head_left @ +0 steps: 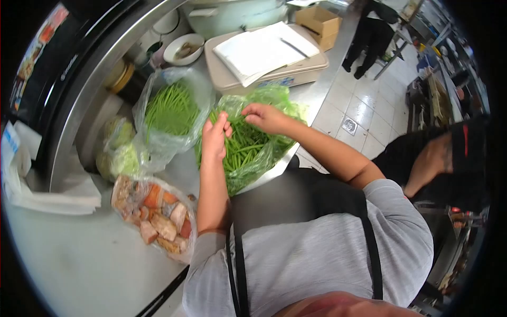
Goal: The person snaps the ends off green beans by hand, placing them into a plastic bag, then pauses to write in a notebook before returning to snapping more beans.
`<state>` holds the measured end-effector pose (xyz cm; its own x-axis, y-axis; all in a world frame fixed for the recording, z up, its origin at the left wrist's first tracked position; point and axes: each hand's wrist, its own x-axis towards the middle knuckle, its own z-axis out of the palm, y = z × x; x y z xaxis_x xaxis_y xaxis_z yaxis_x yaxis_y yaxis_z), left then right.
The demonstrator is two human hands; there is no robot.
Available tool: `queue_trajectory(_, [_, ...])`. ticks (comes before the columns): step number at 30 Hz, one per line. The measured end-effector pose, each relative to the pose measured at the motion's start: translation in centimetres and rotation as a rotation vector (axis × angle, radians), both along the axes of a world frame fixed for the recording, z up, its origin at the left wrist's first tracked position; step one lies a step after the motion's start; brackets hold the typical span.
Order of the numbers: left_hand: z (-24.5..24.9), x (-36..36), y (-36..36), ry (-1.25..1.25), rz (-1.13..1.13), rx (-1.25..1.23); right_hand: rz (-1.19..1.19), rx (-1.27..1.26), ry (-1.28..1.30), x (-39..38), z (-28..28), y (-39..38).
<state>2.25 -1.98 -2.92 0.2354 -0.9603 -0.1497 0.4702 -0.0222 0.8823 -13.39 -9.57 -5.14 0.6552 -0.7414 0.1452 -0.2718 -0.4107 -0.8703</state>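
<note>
Both of my hands are over a see-through plastic bag (253, 171) full of long thin green stalks (245, 148), on the metal counter. My left hand (215, 136) is closed, thumb up, at the left side of this bag. Just to its right, my right hand (265, 118) has its fingers curled in a pinch near the bag's upper part. Whatever either hand grips is too small or hidden to name. Left of my hands, a second plastic bag (203, 98) lies open around a bundle of trimmed green stalks (171, 111).
Bagged pale green vegetables (121, 150) and a bag of meat-like chunks (163, 224) lie on the left. Behind are a bowl (183, 49), a beige lidded box (222, 63) with papers (264, 50) and a pen, and a cardboard box (318, 25). People stand at the right.
</note>
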Motion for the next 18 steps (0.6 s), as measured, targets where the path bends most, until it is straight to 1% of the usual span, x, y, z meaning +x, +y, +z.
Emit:
queue_trajectory(3, [0.2, 0.9, 0.3, 0.114, -0.041, 0.038, 0.055, 0.045, 0.032, 0.1, 0.8, -0.3])
queue_trajectory(4, [0.2, 1.1, 0.3, 0.156, -0.056, 0.044, 0.054, 0.037, -0.014, 0.3, 0.3, -0.5])
queue_trajectory(7, [0.1, 1.8, 0.3, 0.202, -0.072, 0.042, 0.083, 0.079, 0.124, 0.3, 1.6, -0.8])
queue_trajectory(10, [0.1, 2.0, 0.2, 0.172, -0.004, 0.038, 0.163, 0.065, 0.144, 0.5, 1.8, -0.9])
queue_trajectory(13, [0.1, 1.4, 0.1, 0.041, 0.049, -0.028, 0.105, -0.34, 0.338, 1.1, 2.5, 0.1])
queue_trajectory(16, [1.1, 0.0, 0.6, -0.203, -0.08, -0.069, 0.102, -0.488, 0.474, 1.9, 1.8, 1.8])
queue_trajectory(18, [2.1, -1.1, 1.0, -0.224, -0.084, -0.117, 0.177, -0.449, 0.601, 2.5, 1.5, 3.2])
